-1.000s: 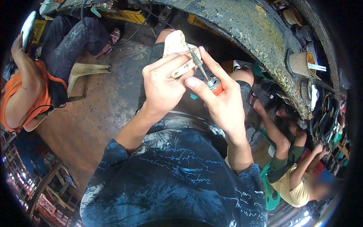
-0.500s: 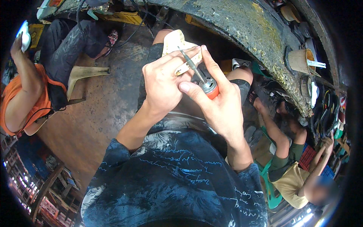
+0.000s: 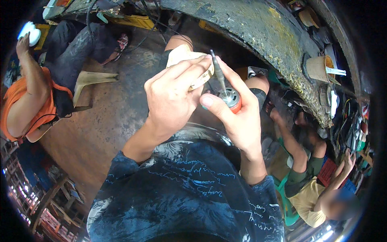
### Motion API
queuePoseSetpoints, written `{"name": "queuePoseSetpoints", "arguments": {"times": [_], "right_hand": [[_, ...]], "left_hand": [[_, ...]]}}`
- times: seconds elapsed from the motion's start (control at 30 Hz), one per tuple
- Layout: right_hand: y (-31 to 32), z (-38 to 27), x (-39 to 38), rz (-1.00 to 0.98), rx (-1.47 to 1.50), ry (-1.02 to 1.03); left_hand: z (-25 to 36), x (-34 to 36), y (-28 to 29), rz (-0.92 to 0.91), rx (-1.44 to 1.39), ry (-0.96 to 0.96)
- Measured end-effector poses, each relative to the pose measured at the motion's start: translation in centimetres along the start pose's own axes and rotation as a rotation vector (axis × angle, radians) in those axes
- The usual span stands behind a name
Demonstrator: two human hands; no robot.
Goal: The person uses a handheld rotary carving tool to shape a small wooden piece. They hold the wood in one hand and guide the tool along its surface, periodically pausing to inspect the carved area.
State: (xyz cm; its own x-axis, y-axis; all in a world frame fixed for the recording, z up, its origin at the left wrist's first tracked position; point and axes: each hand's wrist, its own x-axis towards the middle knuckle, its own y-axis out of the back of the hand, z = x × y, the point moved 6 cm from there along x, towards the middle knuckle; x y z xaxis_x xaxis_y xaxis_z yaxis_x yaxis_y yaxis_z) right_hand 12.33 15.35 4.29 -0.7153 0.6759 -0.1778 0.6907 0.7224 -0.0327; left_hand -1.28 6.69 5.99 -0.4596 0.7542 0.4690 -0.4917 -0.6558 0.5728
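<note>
My left hand (image 3: 171, 94) is closed around a cream-coloured, curved flat piece (image 3: 181, 55) that looks like a shoe sole. Its broad end sticks out beyond my knuckles, and part of its edge shows below my fingertips. In my right hand (image 3: 244, 117) is a small motor-driven rotary tool (image 3: 230, 99) with a round silver-and-orange body. Thumb and fingers wrap the body, and its long grey metal bit points up and away from me. The bit stands close beside the piece's edge; whether they touch I cannot tell. My right fingertips are near those of my left hand.
Across the far right runs a rough, crusted workbench (image 3: 258, 36) bearing a beige bucket (image 3: 316, 67). A person in orange (image 3: 32, 101) sits at left, holding a white object. Another person (image 3: 304, 197) sits at right on a green chair. Dark cables (image 3: 147, 24) hang ahead.
The rotary tool has moved right and turned more upright, its bit no longer crossing over my left fingers. My left hand and the cream piece have shifted slightly left and nearer me.
</note>
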Motion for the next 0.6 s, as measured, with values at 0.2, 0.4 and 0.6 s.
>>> {"name": "queuePoseSetpoints", "arguments": {"times": [0.2,0.4,0.6], "right_hand": [[0.5,0.4,-0.5,-0.050,-0.037,-0.097],[1.7,0.5,-0.7,-0.001,-0.151,-0.108],[1.9,0.3,-0.8,-0.018,-0.179,-0.130]], "left_hand": [[0.2,0.3,-0.6,-0.048,-0.001,-0.013],[0.6,0.4,-2.1,-0.021,-0.020,-0.051],[0.7,0.4,-2.5,-0.069,0.008,-0.034]]}}
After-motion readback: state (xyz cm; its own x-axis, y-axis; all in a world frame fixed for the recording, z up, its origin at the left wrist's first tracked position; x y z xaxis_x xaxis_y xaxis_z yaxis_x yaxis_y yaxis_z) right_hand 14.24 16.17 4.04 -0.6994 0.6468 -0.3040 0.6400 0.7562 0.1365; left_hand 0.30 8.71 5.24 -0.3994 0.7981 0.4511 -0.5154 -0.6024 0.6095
